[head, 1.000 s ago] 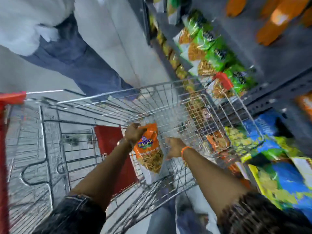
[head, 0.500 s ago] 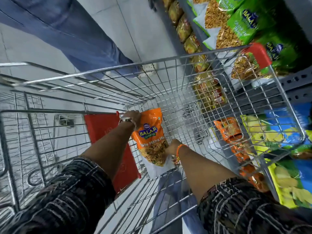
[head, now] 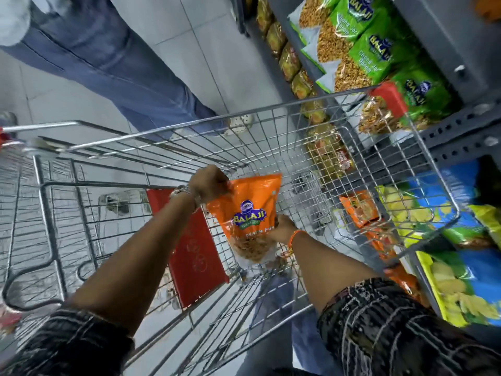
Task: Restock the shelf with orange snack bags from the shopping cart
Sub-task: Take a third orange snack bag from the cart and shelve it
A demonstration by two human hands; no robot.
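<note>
An orange snack bag point(head: 250, 210) with a blue Balaji logo is upright inside the wire shopping cart point(head: 271, 115). My left hand point(head: 208, 183) pinches its top left corner. My right hand point(head: 282, 229) grips its lower right side, next to the clear window. More orange bags point(head: 360, 210) lie on the low shelf to the right, seen through the cart's mesh. The grey shelf point(head: 461, 128) rises along the right.
Green Balaji bags point(head: 379, 52) fill the upper shelf and blue-yellow chip bags point(head: 461, 280) the lower one. A person in blue jeans point(head: 113, 66) stands beyond the cart. A red flap point(head: 189, 253) hangs at the cart's child seat. White floor tiles lie beneath.
The orange bag has come up a little inside the cart in both hands. My right hand has moved higher on its side. The view has tilted down and closer.
</note>
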